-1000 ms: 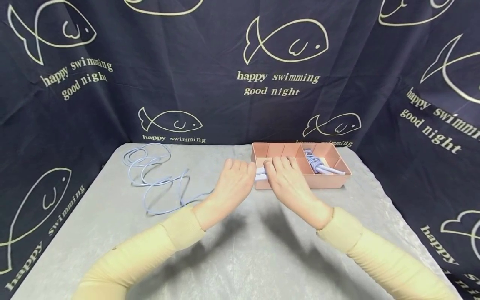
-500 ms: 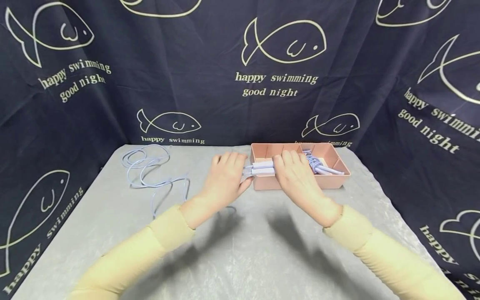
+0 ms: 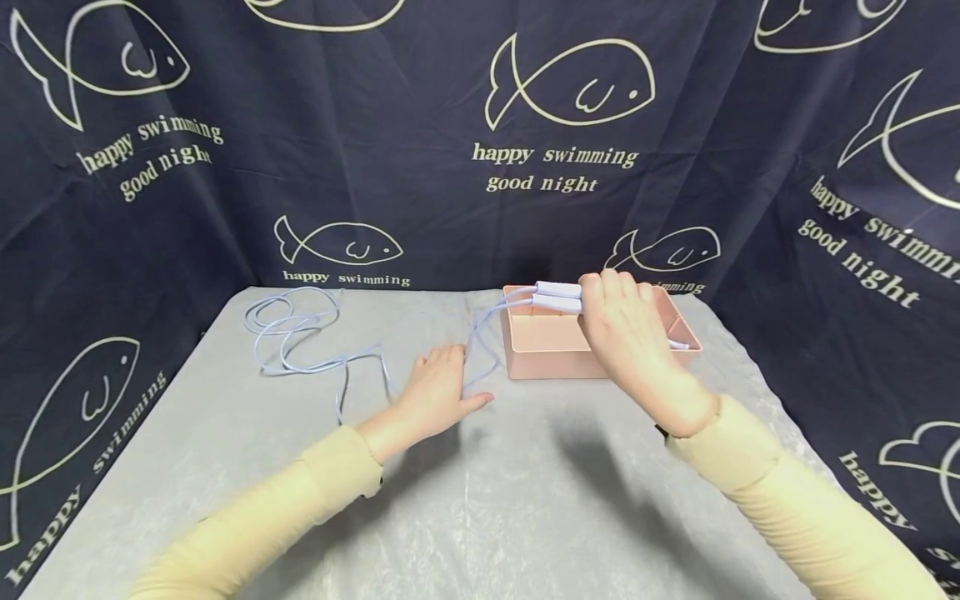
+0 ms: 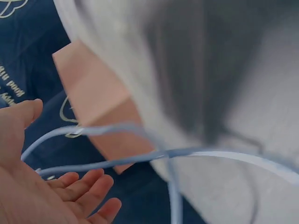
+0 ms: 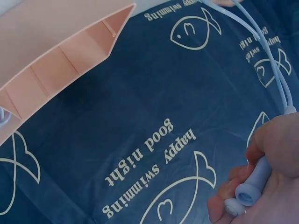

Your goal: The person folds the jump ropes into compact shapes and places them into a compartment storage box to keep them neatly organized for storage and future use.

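My right hand (image 3: 630, 333) grips both light-blue handles (image 3: 557, 303) of a jump rope above the pink box. The handles' hollow ends (image 5: 249, 193) poke out of the curled fingers in the right wrist view. From the handles the rope's cords (image 3: 487, 313) run down past my left hand (image 3: 431, 396), lower and left of the box. That hand has its thumb spread and fingers loosely extended, with the cords (image 4: 103, 164) passing by the fingers in the left wrist view. Whether they touch the skin is hard to tell.
The pink divided box (image 3: 558, 365) stands at the table's back right. A second rope's handle tip (image 3: 678, 344) shows in its right compartment, mostly hidden by my right hand. Loose cord loops (image 3: 288, 333) lie at the back left of the grey-covered table (image 3: 510, 500).
My right hand has risen and moved right with the handles over the box. The left hand has let go near the handles and moved down and left, its fingers loosening.
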